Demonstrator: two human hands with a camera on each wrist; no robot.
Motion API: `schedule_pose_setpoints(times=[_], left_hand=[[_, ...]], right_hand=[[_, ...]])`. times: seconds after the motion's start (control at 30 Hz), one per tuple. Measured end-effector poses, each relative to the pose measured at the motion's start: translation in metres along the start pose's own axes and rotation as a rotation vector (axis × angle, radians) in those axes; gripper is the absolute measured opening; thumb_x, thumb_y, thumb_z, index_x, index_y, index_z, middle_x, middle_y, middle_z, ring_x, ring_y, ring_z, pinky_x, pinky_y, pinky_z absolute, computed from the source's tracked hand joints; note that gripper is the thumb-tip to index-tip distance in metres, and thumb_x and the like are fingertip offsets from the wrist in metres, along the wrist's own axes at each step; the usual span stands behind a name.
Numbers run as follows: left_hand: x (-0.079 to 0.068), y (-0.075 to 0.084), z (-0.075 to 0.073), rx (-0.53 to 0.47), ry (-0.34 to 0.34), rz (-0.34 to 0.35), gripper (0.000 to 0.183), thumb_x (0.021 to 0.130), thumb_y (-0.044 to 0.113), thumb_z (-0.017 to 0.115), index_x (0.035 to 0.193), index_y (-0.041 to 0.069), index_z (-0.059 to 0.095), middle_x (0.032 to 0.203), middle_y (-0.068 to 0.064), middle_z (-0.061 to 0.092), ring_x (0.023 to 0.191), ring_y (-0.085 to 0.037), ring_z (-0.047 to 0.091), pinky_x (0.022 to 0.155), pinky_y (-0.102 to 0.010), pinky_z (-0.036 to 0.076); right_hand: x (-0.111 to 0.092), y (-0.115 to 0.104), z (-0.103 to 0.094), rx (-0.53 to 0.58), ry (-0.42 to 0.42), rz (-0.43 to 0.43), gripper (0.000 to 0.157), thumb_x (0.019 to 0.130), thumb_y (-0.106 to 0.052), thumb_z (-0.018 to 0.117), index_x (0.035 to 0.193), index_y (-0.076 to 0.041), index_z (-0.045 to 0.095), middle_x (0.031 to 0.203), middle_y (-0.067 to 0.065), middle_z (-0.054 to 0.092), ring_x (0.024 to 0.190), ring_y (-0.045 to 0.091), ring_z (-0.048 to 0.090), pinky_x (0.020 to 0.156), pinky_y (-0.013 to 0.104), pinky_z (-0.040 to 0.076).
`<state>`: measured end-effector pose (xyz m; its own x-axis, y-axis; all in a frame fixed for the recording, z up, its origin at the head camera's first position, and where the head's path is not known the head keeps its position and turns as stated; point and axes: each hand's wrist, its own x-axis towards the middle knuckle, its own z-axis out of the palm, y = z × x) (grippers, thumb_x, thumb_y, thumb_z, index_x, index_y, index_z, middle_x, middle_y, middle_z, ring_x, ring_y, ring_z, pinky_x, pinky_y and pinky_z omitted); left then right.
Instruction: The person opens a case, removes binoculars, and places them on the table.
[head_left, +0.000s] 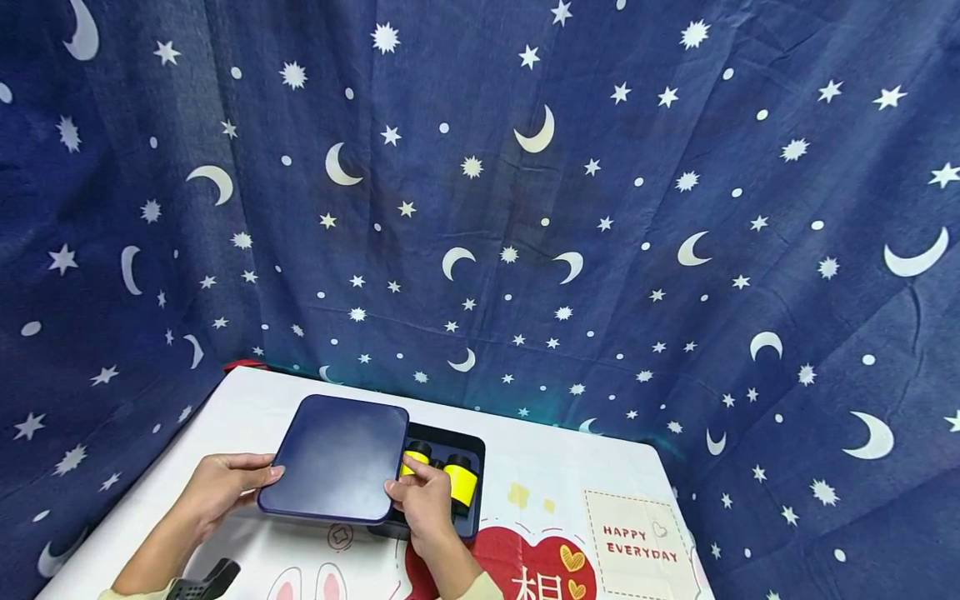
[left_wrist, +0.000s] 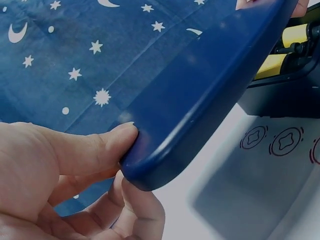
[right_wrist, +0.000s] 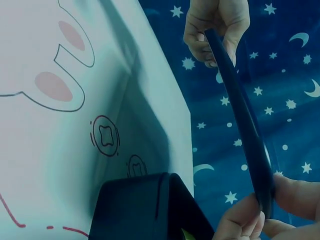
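Note:
A dark blue box lid (head_left: 341,458) is held up over the left part of a dark blue box (head_left: 480,454). My left hand (head_left: 213,493) pinches the lid's left edge, thumb on top and fingers beneath, as the left wrist view shows at a rounded corner (left_wrist: 150,162). On the opposite edge, my right hand (head_left: 429,507) pinches the lid between thumb and fingers. Inside the box lie yellow and black binoculars (head_left: 462,483), partly hidden by the lid and my right hand. In the right wrist view the lid (right_wrist: 242,115) appears edge-on, apart from the box (right_wrist: 130,207).
A white printed cloth covers the table (head_left: 630,483), with a red heart (head_left: 498,554) and rabbit ears drawn on it. Behind and at the sides hangs a blue curtain (head_left: 502,183) with moons and stars. A black strap device (head_left: 206,583) sits at my left wrist.

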<state>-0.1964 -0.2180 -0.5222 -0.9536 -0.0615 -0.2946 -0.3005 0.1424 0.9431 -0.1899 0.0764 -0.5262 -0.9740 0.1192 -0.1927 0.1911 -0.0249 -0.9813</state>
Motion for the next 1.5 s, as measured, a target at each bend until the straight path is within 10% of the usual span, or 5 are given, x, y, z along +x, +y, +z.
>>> schedule_pose_setpoints(times=[1.5], left_hand=[[0.002,-0.006,-0.029,0.093,0.095,0.031,0.052,0.093,0.019,0.08,0.131,-0.011,0.063,0.088,0.021,0.071,0.079,0.002,0.061,0.069,-0.025,0.056]], right_hand=[[0.0,0.013,0.045,0.053,0.038,0.006,0.056,0.078,0.01,0.08,0.132,0.004,0.068,0.077,-0.002,0.057,0.069,0.011,0.058,0.066,0.027,0.058]])
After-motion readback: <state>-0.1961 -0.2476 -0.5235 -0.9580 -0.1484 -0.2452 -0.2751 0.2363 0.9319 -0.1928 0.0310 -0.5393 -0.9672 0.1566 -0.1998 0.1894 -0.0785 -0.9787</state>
